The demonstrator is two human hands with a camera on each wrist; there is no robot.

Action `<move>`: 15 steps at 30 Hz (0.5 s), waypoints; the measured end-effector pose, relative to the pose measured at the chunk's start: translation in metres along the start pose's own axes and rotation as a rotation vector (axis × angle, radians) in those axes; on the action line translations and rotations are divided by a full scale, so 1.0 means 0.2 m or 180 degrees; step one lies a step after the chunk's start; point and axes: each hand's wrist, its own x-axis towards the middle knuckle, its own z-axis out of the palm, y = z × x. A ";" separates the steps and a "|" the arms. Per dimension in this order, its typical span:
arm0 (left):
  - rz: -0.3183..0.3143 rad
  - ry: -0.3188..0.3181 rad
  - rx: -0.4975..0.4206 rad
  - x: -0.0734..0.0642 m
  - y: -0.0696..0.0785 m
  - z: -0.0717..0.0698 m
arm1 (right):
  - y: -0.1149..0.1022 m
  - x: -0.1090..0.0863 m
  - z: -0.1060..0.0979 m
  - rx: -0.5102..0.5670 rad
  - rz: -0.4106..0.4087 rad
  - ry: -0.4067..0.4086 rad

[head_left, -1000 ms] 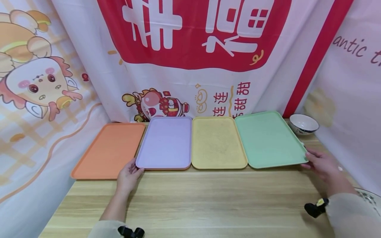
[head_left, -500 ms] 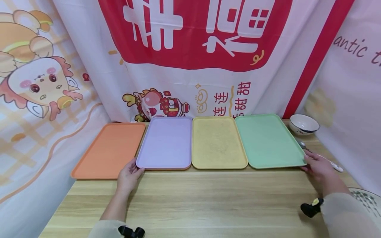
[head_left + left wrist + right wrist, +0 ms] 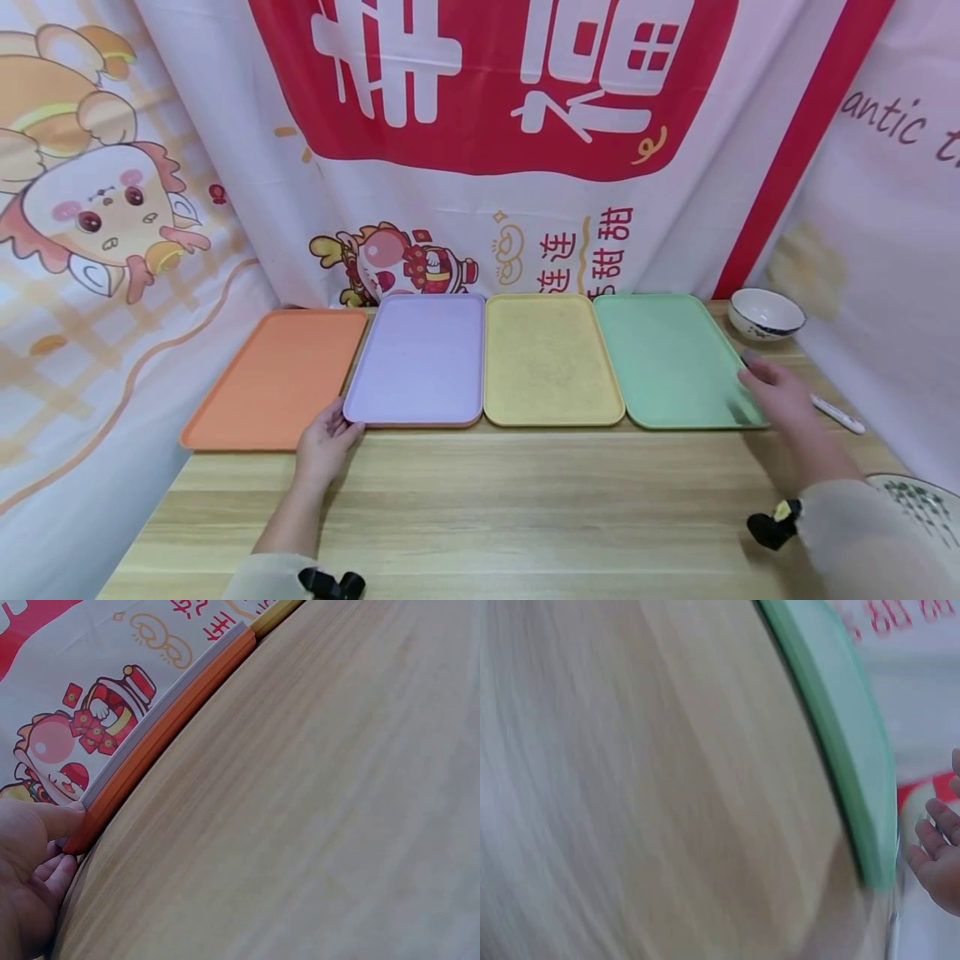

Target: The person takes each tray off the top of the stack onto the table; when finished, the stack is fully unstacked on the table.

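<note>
My left hand (image 3: 324, 446) is at the near left corner of the purple tray (image 3: 420, 358). In the left wrist view its thumb lies on the rim, its fingers are curled low at the corner, and an orange tray (image 3: 176, 724) shows directly beneath the purple one. My right hand (image 3: 780, 396) hovers by the right edge of the green tray (image 3: 675, 358), fingers loose and holding nothing; the right wrist view shows them apart from the tray. Between purple and green lies a yellow tray (image 3: 552, 358). Another orange tray (image 3: 277, 379) is at the far left.
Behind the green tray's right side stands a white bowl (image 3: 765, 313). A utensil with a white handle (image 3: 838, 414) lies at the right, partly hidden by my right hand. A patterned plate (image 3: 918, 508) is at the lower right. Printed cloth (image 3: 480, 162) hangs behind the wooden table (image 3: 525, 508).
The green tray has come down flat and straightened in line with the yellow one. My right hand has left its near corner and moved up and left. The left hand stays put.
</note>
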 end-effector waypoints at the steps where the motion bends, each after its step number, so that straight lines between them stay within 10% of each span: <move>1: 0.0001 0.0002 0.0003 0.00 0.00 0.00 | -0.03 0.00 0.03 -0.0010 -0.0104 0.0022; 15: 0.0008 0.0004 0.0044 0.01 0.00 0.00 | -0.53 -0.03 0.65 0.0408 -0.0653 -0.0586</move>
